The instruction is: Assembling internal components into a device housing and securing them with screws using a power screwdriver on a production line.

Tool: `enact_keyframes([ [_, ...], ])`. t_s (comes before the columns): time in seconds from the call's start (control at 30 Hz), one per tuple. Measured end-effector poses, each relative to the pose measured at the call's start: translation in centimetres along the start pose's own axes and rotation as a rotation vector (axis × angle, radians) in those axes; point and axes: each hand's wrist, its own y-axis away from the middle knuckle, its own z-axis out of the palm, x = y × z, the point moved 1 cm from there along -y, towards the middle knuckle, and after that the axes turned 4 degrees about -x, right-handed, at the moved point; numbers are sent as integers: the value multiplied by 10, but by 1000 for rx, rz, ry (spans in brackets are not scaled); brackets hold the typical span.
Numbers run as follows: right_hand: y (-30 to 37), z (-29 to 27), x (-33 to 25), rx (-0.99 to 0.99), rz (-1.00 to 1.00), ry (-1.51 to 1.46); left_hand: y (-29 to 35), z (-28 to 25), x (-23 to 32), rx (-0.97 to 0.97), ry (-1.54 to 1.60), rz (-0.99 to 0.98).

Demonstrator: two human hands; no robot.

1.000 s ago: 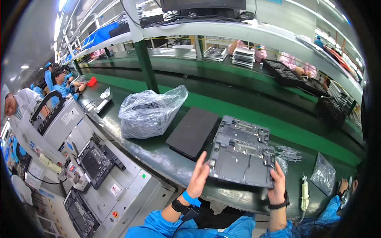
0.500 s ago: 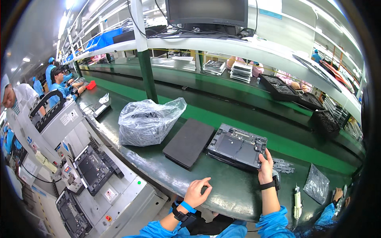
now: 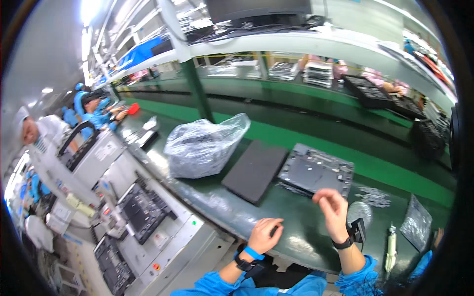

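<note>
Green bench (image 3: 296, 219) beneath a shelf (image 3: 296, 40): a laptop base (image 3: 307, 171) lies at 11 o'clock from the right hand (image 3: 333, 212), whose loosely bent fingers show nothing held. At the base's 7 o'clock, the left hand (image 3: 264, 237) half curls, any contents unclear. Handling the base appears the step; taking hold would call for wider fingers at its edge.

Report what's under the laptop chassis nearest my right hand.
Under the laptop chassis, a dark lower edge shows at the near left side. What else lies beneath is covered, and your right hand blocks part of the near side.
</note>
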Motion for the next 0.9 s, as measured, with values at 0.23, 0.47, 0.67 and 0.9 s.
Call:
enact_keyframes([
  [0.23, 45, 35, 83, -523, 271, 26, 8, 17, -7, -5, -55, 80],
  [0.47, 42, 46, 80, -468, 275, -45, 12, 15, -6, 90, -59, 32],
  [0.67, 42, 49, 83, -448, 265, -39, 14, 15, -6, 117, -57, 8],
  [0.9, 40, 47, 81, -453, 251, -16, 12, 15, -6, 126, -85, 48],
])
